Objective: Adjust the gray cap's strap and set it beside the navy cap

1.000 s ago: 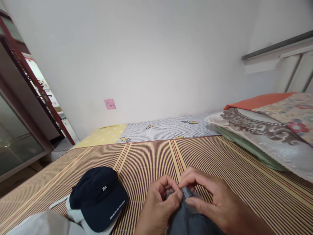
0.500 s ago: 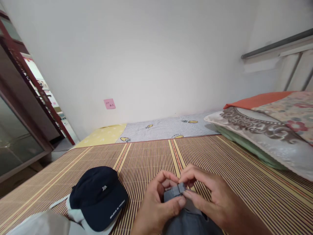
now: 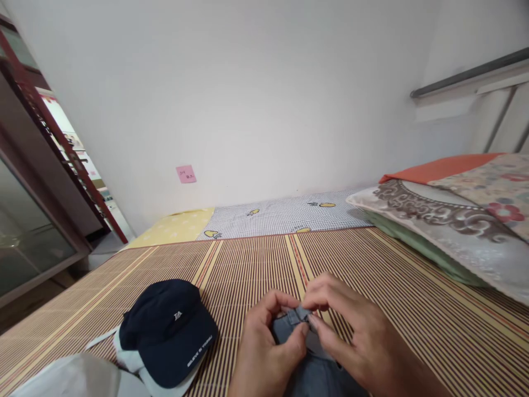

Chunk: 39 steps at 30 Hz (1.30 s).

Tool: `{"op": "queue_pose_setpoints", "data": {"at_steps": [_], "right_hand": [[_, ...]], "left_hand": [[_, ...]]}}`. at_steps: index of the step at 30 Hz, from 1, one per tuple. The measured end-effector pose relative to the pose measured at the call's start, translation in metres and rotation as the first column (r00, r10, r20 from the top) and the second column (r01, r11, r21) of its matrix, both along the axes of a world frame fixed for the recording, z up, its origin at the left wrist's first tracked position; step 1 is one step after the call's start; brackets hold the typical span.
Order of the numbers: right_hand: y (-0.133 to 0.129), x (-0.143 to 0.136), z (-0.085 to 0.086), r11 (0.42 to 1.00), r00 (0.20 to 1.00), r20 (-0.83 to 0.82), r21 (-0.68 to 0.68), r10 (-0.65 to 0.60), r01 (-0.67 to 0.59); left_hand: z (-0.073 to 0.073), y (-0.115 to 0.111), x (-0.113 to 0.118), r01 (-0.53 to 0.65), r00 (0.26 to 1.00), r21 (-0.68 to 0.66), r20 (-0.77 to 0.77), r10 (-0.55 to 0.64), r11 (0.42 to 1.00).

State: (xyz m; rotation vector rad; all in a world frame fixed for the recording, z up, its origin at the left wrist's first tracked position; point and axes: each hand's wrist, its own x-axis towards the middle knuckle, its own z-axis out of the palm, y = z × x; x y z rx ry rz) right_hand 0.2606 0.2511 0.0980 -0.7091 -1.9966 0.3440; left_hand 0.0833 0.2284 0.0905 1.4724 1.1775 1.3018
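Observation:
A grey-blue cloth item (image 3: pixel 324 375) with a narrow strap or band at its top edge is at the bottom centre of the head view. My left hand (image 3: pixel 275 342) pinches the band from the left between thumb and fingers. From the right, my right hand (image 3: pixel 347 320) grips the same band with thumb and forefinger, its fingertips almost touching those of the left. The fingers partly hide the band, and the item's lower part runs out of view.
A navy cap (image 3: pixel 171 331) lies on the striped mat (image 3: pixel 248 270) at the left, over a pale hat, beside another whitish hat (image 3: pixel 78 377). Pillows (image 3: pixel 446 220) are stacked at the right. A wall with a pink note (image 3: pixel 185 174) stands behind.
Both hands still hold the band, but their fingertips have closed in on it and the band looks more bunched and tilted. The left thumb has moved up slightly.

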Motion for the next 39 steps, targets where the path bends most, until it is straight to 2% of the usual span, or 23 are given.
{"op": "queue_pose_setpoints", "data": {"at_steps": [5,8,13,17,20,23,25,27,30,32,35,37,39], "right_hand": [[0.001,-0.006,-0.005,0.992,0.993,0.045,0.075,-0.106,0.103],[0.000,-0.007,-0.006,0.990,0.990,-0.058,0.059,-0.127,0.130],[-0.003,-0.004,-0.004,0.991,0.975,-0.209,-0.118,-0.079,0.055],[-0.006,-0.003,-0.003,0.987,0.968,-0.247,-0.162,-0.050,0.010],[-0.005,-0.002,-0.002,0.979,0.961,-0.274,-0.203,-0.029,-0.028],[-0.003,0.001,-0.001,0.951,0.974,-0.226,-0.299,0.007,-0.076],[-0.002,0.005,0.000,0.902,0.991,-0.109,-0.414,0.082,-0.120],[-0.002,0.008,0.001,0.861,0.991,0.016,-0.497,0.132,-0.106],[-0.003,0.013,0.002,0.877,0.994,0.069,-0.479,0.088,-0.044],[-0.001,0.016,0.003,0.883,1.000,0.019,-0.469,0.017,-0.006],[0.004,0.022,-0.001,0.852,0.982,-0.127,-0.521,-0.140,0.054],[0.007,0.027,-0.006,0.826,0.939,-0.282,-0.564,-0.195,0.002],[0.007,0.033,-0.009,0.794,0.882,-0.439,-0.592,-0.173,-0.139]], "left_hand": [[0.002,-0.001,0.003,-0.032,0.998,0.010,-0.052,0.032,0.999],[0.004,-0.001,0.006,-0.039,0.999,0.000,-0.026,0.039,0.999],[0.004,-0.002,0.008,-0.013,1.000,-0.017,0.020,0.014,1.000],[0.001,-0.002,0.007,0.051,0.998,-0.046,0.038,-0.049,0.998],[-0.001,-0.002,0.004,0.051,0.994,-0.025,0.099,-0.048,0.998],[0.002,-0.002,0.002,0.033,0.981,-0.038,0.194,-0.025,0.999],[0.005,-0.003,-0.001,0.019,0.968,-0.066,0.250,-0.002,0.998],[0.008,-0.004,-0.005,0.016,0.950,-0.099,0.312,0.016,0.995],[0.008,-0.003,-0.012,0.033,0.913,-0.154,0.407,0.033,0.988],[0.007,-0.001,-0.016,0.014,0.892,-0.154,0.449,0.057,0.988],[0.006,0.001,-0.017,-0.019,0.874,-0.129,0.480,0.079,0.991],[0.007,0.000,-0.017,-0.005,0.864,-0.121,0.500,0.065,0.993],[0.010,-0.005,-0.018,0.056,0.840,-0.124,0.542,0.020,0.991]]}}
